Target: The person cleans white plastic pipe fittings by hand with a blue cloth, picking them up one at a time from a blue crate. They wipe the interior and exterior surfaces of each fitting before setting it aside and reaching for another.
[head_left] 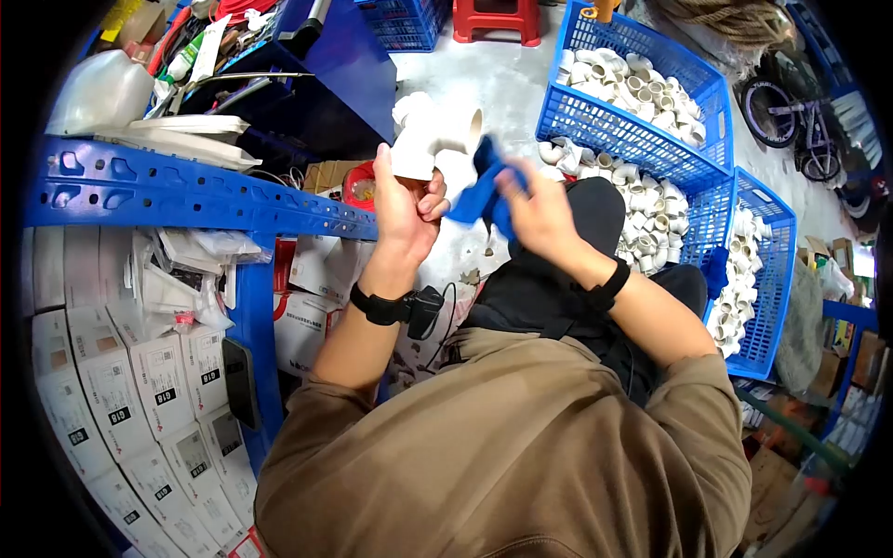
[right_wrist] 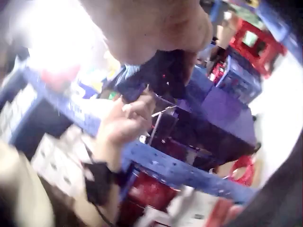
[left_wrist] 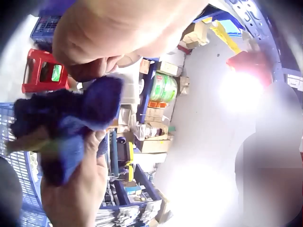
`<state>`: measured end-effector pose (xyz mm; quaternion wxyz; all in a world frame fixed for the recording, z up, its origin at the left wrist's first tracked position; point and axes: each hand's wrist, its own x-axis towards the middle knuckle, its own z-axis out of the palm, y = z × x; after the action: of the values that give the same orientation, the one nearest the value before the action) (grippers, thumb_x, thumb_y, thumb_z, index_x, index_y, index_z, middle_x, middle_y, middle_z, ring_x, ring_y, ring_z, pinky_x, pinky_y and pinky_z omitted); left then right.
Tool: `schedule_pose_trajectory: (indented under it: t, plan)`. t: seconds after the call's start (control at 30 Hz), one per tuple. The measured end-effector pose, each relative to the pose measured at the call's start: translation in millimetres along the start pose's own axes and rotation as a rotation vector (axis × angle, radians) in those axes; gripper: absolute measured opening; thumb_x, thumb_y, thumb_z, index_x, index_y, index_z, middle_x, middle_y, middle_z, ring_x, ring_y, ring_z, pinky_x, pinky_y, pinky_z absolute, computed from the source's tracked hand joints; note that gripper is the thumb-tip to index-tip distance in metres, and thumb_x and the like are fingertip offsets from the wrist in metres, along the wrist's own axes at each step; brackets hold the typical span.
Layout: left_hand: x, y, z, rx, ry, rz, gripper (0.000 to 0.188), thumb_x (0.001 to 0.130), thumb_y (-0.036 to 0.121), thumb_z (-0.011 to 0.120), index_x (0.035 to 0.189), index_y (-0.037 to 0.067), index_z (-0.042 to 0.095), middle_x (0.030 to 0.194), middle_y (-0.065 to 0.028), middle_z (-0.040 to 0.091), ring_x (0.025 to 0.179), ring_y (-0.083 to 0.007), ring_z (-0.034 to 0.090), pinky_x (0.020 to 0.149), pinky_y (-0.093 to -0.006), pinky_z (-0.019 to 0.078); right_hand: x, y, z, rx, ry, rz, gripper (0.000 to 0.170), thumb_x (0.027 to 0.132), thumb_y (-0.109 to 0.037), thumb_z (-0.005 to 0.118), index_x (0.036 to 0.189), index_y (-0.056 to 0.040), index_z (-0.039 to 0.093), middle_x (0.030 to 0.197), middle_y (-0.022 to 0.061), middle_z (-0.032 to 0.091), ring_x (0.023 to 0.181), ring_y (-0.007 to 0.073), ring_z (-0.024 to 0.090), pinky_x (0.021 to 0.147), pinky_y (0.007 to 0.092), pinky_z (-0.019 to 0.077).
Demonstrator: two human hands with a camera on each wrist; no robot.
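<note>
In the head view my left hand (head_left: 406, 206) holds a white plastic pipe elbow (head_left: 416, 149) by its lower end, thumb up along its side. The elbow's round mouth faces right. My right hand (head_left: 544, 212) grips a crumpled blue cloth (head_left: 486, 193), blurred, just right of the elbow. From the left wrist, the cloth (left_wrist: 71, 120) shows between my left hand (left_wrist: 125, 35) above and my right hand (left_wrist: 73, 189) below. The right wrist view is smeared; there the dark cloth (right_wrist: 161, 75) overlaps the fingers of my left hand (right_wrist: 125, 123), and the elbow is hidden.
Blue crates (head_left: 642, 158) full of white pipe fittings stand ahead and to the right of my knees. A blue shelf beam (head_left: 205, 200) runs along my left, over stacked white boxes (head_left: 121, 372). A red stool (head_left: 496, 20) stands farther off, and a bicycle (head_left: 805, 126) at the right.
</note>
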<state>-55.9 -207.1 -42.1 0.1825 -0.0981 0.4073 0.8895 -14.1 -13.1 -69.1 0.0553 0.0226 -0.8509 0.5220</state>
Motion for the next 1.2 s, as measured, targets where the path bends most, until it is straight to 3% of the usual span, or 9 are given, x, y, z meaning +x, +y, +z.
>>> schedule_pose_trajectory:
  t: [0.07,0.13,0.27,0.4,0.57,0.67,0.9,1.0,1.2]
  plan:
    - [-4,-5,6,0.097,0.12,0.056,0.057,0.103,0.06,0.034,0.111,0.009,0.058,0.067,-0.0011,0.049,0.048,-0.0063,0.036,0.044,-0.0224,0.0273,16,18,2,0.767,0.184,0.438,0.041,0.105,-0.039,0.05,0.123,-0.0053,0.064,0.097,0.0092,0.072,0.089,0.0158,0.067,0.081,0.0321,0.0523]
    - [-2,-17,3,0.205,0.13,0.144,0.048,0.103,0.057,0.043,0.107,0.01,0.055,0.072,-0.0015,0.054,0.049,-0.0071,0.04,0.044,-0.0235,0.0307,18,-17,-4,1.047,0.302,0.166,0.04,0.105,-0.037,0.052,0.12,-0.0017,0.064,0.118,0.0128,0.068,0.108,0.0196,0.064,0.096,0.0332,0.0484]
    - [-6,-28,14,0.202,0.226,0.086,0.049,0.102,0.058,0.043,0.11,0.013,0.061,0.071,0.0004,0.055,0.05,-0.0064,0.041,0.046,-0.0226,0.0326,16,-42,-19,-0.331,0.078,-0.644,0.064,0.076,-0.034,0.082,0.135,-0.0252,0.059,0.15,0.0162,0.044,0.139,0.0472,0.035,0.112,0.0568,0.0325]
    - [-12,-22,18,0.224,0.073,0.058,0.047,0.103,0.057,0.04,0.103,0.014,0.059,0.066,-0.0002,0.051,0.046,-0.0042,0.036,0.042,-0.0205,0.0276,42,-14,-16,-0.366,0.201,-0.711,0.057,0.075,-0.023,0.081,0.129,-0.0163,0.063,0.125,0.0152,0.063,0.105,0.0391,0.063,0.088,0.0445,0.0519]
    - [-3,-19,10,-0.004,-0.009,0.025,0.056,0.101,0.062,0.033,0.105,0.011,0.056,0.065,0.0013,0.042,0.045,-0.0057,0.028,0.044,-0.0233,0.0254,62,7,-12,0.742,0.162,0.337,0.045,0.105,-0.043,0.048,0.127,-0.0056,0.059,0.103,0.0036,0.069,0.085,0.0194,0.07,0.075,0.038,0.0591]
    - [0,-19,11,-0.057,-0.06,0.016,0.059,0.101,0.064,0.03,0.11,0.011,0.056,0.069,0.0002,0.046,0.048,-0.0075,0.034,0.048,-0.0255,0.031,40,-24,-14,1.109,-0.081,0.391,0.057,0.101,-0.053,0.05,0.138,-0.0089,0.048,0.121,0.0063,0.062,0.102,0.0189,0.065,0.087,0.0496,0.0594]
    - [21,-23,-24,0.47,0.068,0.052,0.078,0.097,0.074,0.029,0.133,0.009,0.051,0.115,-0.006,0.063,0.09,-0.0155,0.064,0.065,-0.0316,0.0507,28,-10,-2,0.278,0.189,-0.214,0.052,0.078,0.011,0.063,0.127,-0.0047,0.057,0.112,0.016,0.067,0.103,0.0261,0.068,0.088,0.0353,0.0521]
    - [-9,-10,8,0.141,-0.202,-0.075,0.096,0.088,0.084,0.031,0.147,0.009,0.039,0.127,-0.0098,0.06,0.117,-0.0221,0.062,0.097,-0.0428,0.0524,17,-17,-3,0.024,0.031,-0.564,0.058,0.069,0.009,0.066,0.124,-0.0094,0.062,0.125,0.0216,0.063,0.115,0.0409,0.062,0.097,0.0406,0.0521]
    - [-8,-21,0,-0.186,-0.164,-0.012,0.063,0.101,0.06,0.042,0.139,0.01,0.05,0.134,-0.0087,0.06,0.12,-0.0242,0.06,0.106,-0.041,0.0466,13,-27,-14,-0.374,-0.008,-0.671,0.07,0.067,-0.018,0.078,0.134,-0.012,0.056,0.142,0.0149,0.054,0.135,0.0314,0.049,0.114,0.0571,0.031]
